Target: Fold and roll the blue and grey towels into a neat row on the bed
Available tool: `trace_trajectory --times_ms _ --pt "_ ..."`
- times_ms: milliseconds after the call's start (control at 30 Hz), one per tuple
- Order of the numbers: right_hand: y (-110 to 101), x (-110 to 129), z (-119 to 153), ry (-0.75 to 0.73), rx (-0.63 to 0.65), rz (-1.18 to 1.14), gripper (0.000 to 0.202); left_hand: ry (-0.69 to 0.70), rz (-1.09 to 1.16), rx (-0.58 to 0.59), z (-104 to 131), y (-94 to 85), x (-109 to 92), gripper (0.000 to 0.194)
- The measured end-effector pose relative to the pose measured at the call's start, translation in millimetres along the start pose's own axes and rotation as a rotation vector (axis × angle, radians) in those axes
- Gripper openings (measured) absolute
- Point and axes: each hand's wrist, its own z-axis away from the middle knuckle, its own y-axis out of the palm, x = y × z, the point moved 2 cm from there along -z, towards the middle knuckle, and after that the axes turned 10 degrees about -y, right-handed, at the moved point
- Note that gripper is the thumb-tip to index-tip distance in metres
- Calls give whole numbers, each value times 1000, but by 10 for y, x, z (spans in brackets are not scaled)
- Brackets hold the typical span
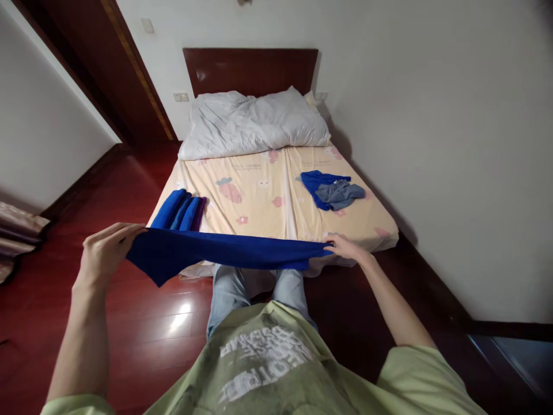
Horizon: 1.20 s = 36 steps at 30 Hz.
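Note:
I stand at the foot of a bed (280,196) and hold a blue cloth (216,252) stretched out flat between both hands, level with the bed's near edge. My left hand (106,248) pinches its left end, where a corner hangs down. My right hand (348,246) pinches its right end. A stack of folded blue and purple cloths (181,210) lies on the bed's near left corner, just beyond the held cloth. On the right side of the bed a small loose heap of blue and grey cloths (332,192) lies crumpled.
A white pillow (254,124) lies against the dark wooden headboard (250,69). The bed's right side is close to a white wall (453,144). Glossy red-brown wooden floor (142,323) runs left of the bed toward a doorway (108,63).

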Motion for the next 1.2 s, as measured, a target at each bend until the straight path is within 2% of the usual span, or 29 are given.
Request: trace_trajectory --times_ms 67,167,267,367,500,600,700,800,867,967,1067,1200 --pt "-83 -56 31 -8 -74 -5 26 -62 -54 50 2 -13 34 19" --pt "-306 -122 86 7 -197 -36 42 -153 -130 63 -50 -13 126 26" --pt "-592 -134 140 38 -316 -96 59 -215 -169 106 -190 -6 225 32" --pt "-891 -111 188 52 -430 -188 65 -294 -138 177 -366 -16 294 33" --pt "-1204 -108 252 110 -478 -318 66 -396 -34 297 -550 1 340 36" --pt "-1370 -118 324 146 -499 -365 68 -434 -7 314 -637 47 342 41" --pt "-1500 -125 416 163 -532 -347 65 -472 34 255 -701 95 332 44" --pt "-1605 -130 499 159 -646 -304 55 -480 59 202 -762 145 327 46" --pt "-1650 -125 534 144 -725 -288 50 -423 15 186 -815 179 317 42" --pt "-1681 -107 552 114 -805 -333 47 -266 -48 179 -915 228 293 30" --pt "-1689 -98 543 127 -880 -432 50 -212 -40 232 -1022 294 310 29" --pt "-1667 -126 461 196 -884 -557 45 -308 11 369 -1142 483 436 36"
